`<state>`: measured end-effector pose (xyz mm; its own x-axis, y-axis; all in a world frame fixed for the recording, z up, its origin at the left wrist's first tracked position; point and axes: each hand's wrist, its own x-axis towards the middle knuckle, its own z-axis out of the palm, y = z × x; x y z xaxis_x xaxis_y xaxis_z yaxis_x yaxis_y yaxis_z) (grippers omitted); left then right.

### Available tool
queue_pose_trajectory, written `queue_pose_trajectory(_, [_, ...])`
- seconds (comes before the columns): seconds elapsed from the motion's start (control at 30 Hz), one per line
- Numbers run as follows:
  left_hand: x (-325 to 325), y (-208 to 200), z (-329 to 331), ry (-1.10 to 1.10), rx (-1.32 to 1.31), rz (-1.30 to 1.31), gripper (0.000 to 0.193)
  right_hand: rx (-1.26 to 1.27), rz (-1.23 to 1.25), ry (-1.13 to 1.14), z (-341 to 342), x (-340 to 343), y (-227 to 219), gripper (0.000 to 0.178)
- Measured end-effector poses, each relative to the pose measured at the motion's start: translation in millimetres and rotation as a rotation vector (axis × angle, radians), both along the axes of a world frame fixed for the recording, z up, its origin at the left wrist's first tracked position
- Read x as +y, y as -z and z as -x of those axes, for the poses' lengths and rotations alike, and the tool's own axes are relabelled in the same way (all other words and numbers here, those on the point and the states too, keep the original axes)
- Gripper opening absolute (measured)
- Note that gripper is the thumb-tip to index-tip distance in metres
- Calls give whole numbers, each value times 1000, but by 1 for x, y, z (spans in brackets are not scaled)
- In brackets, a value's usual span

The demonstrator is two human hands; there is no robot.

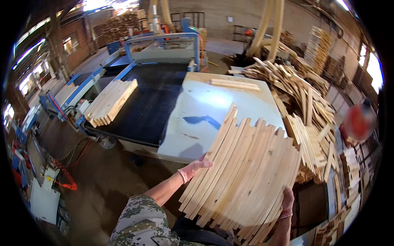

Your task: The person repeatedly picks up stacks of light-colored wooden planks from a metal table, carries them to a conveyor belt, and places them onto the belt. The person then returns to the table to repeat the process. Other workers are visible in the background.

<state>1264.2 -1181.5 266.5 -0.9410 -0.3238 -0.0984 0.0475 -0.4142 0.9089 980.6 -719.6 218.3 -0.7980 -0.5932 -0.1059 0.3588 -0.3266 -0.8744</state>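
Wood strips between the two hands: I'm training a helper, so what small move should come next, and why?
Probably a light inward squeeze: the left hand and right hand hold the wood strips at opposite side edges, with many strips side by side between them. Their far ends are staggered, those at the left jutting furthest, so a firmer grip might lessen slipping.

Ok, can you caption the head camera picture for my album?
Left hand and right hand, both gloved, hold a row of wooden strips near a pale tabletop.
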Motion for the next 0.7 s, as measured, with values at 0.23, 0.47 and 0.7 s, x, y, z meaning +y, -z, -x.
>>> queue_pose_trajectory(0.23, [-112,8,-61,-240,-181,-134,96,-347,-27,-328,31,-211,-2,12])
queue_pose_trajectory(0.47, [-196,14,-37,-257,-200,-98,76,-312,-100,-392,77,-315,33,17])
queue_pose_trajectory(0.7, [-304,-15,31,-192,-574,473,97,-283,1,-275,119,-404,58,20])
